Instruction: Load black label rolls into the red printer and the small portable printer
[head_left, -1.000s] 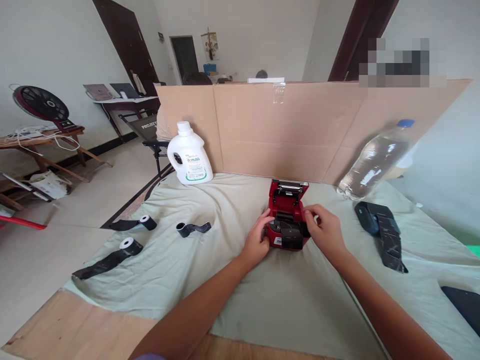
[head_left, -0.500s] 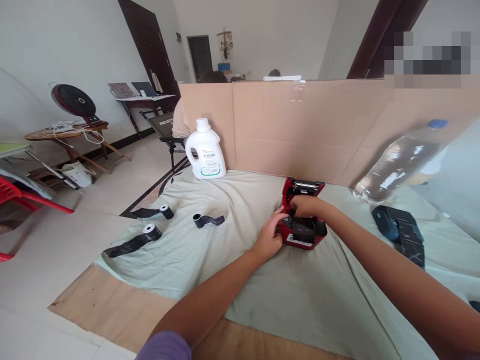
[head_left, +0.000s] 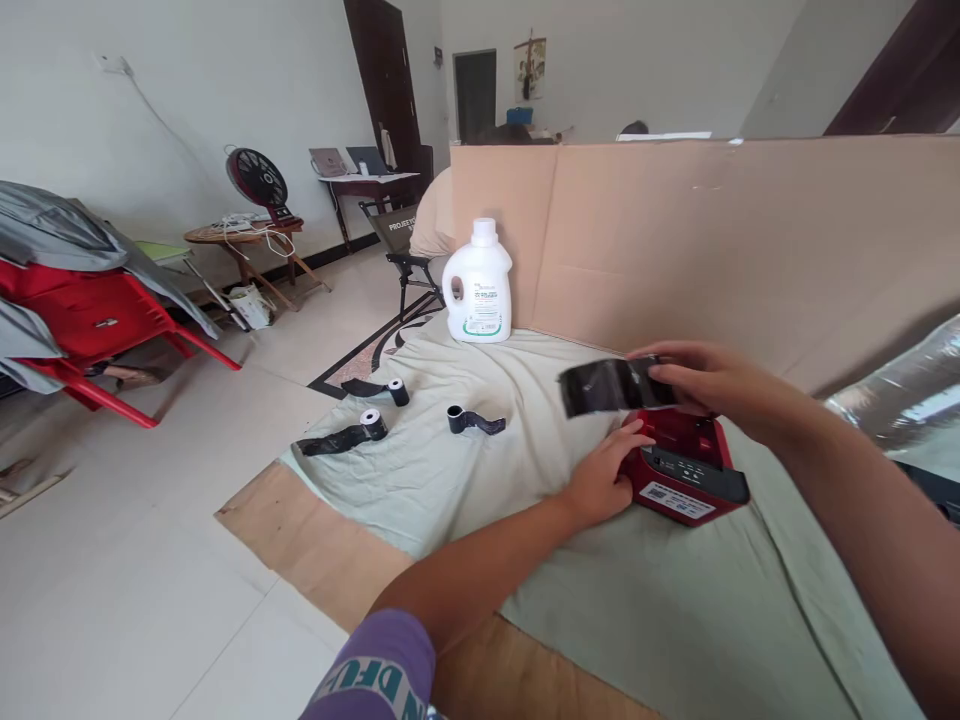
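A red and black box-shaped printer [head_left: 679, 500] with a white label on its front sits on the green cloth, its inside partly exposed. My left hand [head_left: 602, 478] grips its left side, thumb and fingers against the red wall. Above the printer, my right hand [head_left: 701, 378] pinches a roll of black tape [head_left: 611, 387], with a wide strip stretching out to the left. Its core is hidden by my fingers. Left on the cloth lie three more rolls: a white-cored roll [head_left: 373, 425], a smaller roll [head_left: 398, 392] and a hollow-cored roll [head_left: 456, 419], each trailing black tape.
A white detergent jug [head_left: 480, 285] stands at the back beside a cardboard screen [head_left: 637, 230]. At right, a large clear bottle [head_left: 900, 385] leans. Bare wood [head_left: 300, 520] shows at the front edge. A red chair [head_left: 97, 320] and a fan [head_left: 257, 178] are off to the left.
My right hand has lifted the black tape roll out of the printer and up to the left. The left hand still holds the printer. The view has turned left.
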